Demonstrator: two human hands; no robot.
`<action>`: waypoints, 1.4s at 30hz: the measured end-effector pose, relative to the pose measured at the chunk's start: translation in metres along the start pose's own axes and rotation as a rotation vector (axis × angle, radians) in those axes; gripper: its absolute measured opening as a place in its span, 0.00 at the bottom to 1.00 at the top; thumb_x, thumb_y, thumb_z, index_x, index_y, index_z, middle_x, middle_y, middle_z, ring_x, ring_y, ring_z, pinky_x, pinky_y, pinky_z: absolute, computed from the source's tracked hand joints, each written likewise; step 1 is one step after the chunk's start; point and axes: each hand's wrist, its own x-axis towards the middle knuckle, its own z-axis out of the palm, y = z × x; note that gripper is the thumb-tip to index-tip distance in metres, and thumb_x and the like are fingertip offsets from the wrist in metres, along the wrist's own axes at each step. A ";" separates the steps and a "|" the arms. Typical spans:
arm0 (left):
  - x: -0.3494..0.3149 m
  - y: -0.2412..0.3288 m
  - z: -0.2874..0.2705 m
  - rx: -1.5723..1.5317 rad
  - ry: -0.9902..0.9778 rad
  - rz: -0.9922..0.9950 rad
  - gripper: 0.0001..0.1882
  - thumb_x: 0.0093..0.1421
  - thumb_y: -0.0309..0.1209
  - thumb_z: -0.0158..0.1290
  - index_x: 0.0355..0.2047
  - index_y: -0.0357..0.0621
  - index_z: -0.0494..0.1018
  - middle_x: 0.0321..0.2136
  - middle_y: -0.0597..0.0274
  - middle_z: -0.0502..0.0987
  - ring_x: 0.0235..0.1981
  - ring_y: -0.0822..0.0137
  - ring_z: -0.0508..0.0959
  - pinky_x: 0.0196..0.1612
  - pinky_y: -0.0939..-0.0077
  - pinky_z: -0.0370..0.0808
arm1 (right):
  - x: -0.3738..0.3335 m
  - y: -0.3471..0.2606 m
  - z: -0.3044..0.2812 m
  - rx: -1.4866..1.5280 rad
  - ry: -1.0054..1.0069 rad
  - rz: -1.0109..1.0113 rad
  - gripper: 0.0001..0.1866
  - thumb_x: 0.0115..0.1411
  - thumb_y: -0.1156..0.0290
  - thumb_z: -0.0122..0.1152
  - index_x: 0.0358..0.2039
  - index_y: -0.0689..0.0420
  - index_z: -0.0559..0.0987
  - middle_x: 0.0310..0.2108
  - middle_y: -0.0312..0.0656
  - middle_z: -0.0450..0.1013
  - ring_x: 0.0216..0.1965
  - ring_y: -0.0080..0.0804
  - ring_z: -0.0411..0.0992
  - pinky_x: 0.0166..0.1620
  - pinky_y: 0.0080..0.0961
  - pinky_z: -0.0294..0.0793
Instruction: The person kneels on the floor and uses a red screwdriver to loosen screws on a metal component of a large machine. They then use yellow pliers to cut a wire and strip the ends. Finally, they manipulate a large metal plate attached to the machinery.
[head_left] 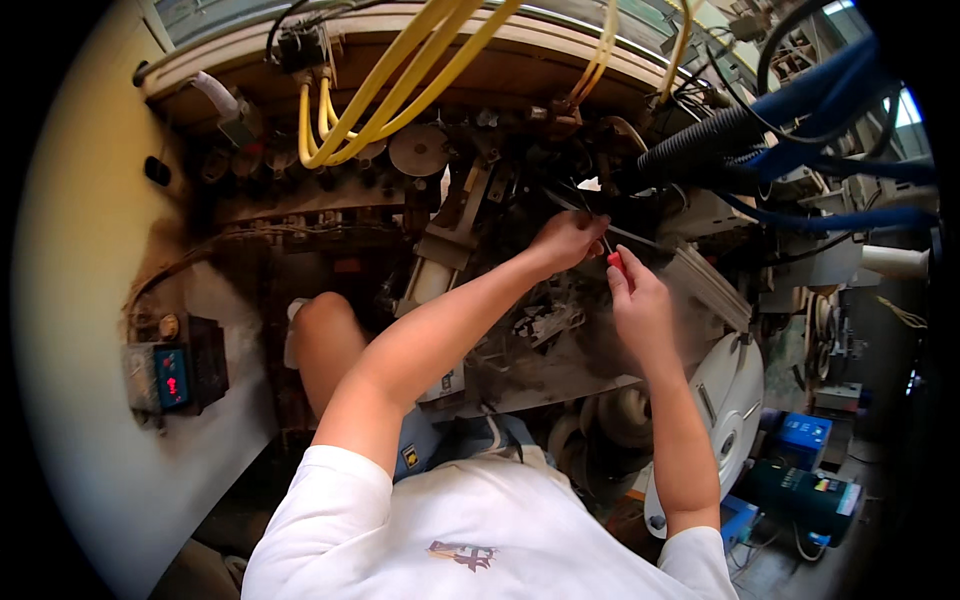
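From my distant seat I am looking down through the head camera, and I am seeing the right hand gripping a red-handled tool, its fingers wrapping the handle while the thin shaft is pointing up and away into the machine. The left hand is sitting just beside that shaft with its fingers curling together; I cannot tell whether they are pinching anything, since the spot is dark and small. On the right, a ribbed metal bar is slanting close by the right hand, and a corrugated hose is bounding the space above it, with blue hoses hanging farther right. The right forearm is passing in front of the left edge of a white disc, so little sideways room is showing there. On the left, a pale cylinder is standing apart from the left hand, and yellow hoses are looping down from the machine's upper beam. The widest open room is lying between the two forearms, above a littered plate.
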 end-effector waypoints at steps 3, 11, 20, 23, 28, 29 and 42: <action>0.024 -0.004 -0.005 0.129 0.036 0.089 0.26 0.71 0.48 0.50 0.30 0.34 0.78 0.23 0.60 0.81 0.25 0.69 0.80 0.35 0.73 0.78 | 0.025 0.012 0.001 -0.060 -0.001 -0.008 0.20 0.67 0.63 0.59 0.55 0.61 0.79 0.43 0.55 0.80 0.44 0.54 0.79 0.47 0.39 0.78; 0.056 -0.006 -0.016 0.009 0.053 0.066 0.27 0.72 0.48 0.47 0.30 0.34 0.78 0.25 0.54 0.84 0.25 0.65 0.84 0.31 0.69 0.79 | 0.069 0.030 0.015 -0.117 -0.040 -0.070 0.19 0.68 0.65 0.59 0.56 0.58 0.79 0.43 0.54 0.80 0.42 0.51 0.79 0.45 0.37 0.77; 0.059 -0.025 0.004 0.241 0.308 0.178 0.24 0.72 0.44 0.44 0.30 0.33 0.75 0.21 0.49 0.81 0.26 0.49 0.83 0.37 0.56 0.78 | 0.075 0.056 0.048 -0.234 0.045 -0.200 0.19 0.70 0.63 0.54 0.59 0.54 0.77 0.44 0.53 0.79 0.43 0.55 0.78 0.44 0.42 0.77; 0.066 -0.029 0.000 0.018 0.208 0.074 0.23 0.71 0.41 0.45 0.31 0.31 0.75 0.22 0.44 0.81 0.26 0.49 0.83 0.37 0.57 0.79 | 0.074 0.052 0.051 -0.332 0.050 -0.207 0.19 0.71 0.63 0.53 0.60 0.53 0.76 0.44 0.53 0.79 0.42 0.57 0.78 0.41 0.45 0.78; 0.064 -0.031 0.003 -0.251 0.071 -0.063 0.20 0.73 0.39 0.46 0.35 0.30 0.73 0.23 0.52 0.80 0.22 0.62 0.81 0.27 0.66 0.80 | 0.071 0.071 0.052 -0.368 0.045 -0.210 0.19 0.71 0.62 0.53 0.59 0.52 0.75 0.42 0.53 0.79 0.39 0.59 0.78 0.37 0.47 0.78; 0.066 -0.032 0.001 -0.291 0.063 -0.071 0.20 0.73 0.39 0.46 0.35 0.30 0.73 0.23 0.52 0.80 0.21 0.62 0.81 0.27 0.66 0.80 | 0.072 0.070 0.052 -0.348 0.031 -0.206 0.18 0.71 0.61 0.53 0.58 0.52 0.76 0.41 0.54 0.79 0.39 0.59 0.78 0.37 0.47 0.78; 0.069 -0.039 0.025 -0.146 0.232 0.054 0.19 0.72 0.40 0.48 0.33 0.34 0.74 0.23 0.55 0.80 0.22 0.65 0.81 0.26 0.69 0.77 | 0.073 0.061 0.024 -0.075 -0.067 -0.104 0.18 0.71 0.66 0.55 0.58 0.57 0.76 0.43 0.52 0.81 0.38 0.47 0.80 0.43 0.32 0.77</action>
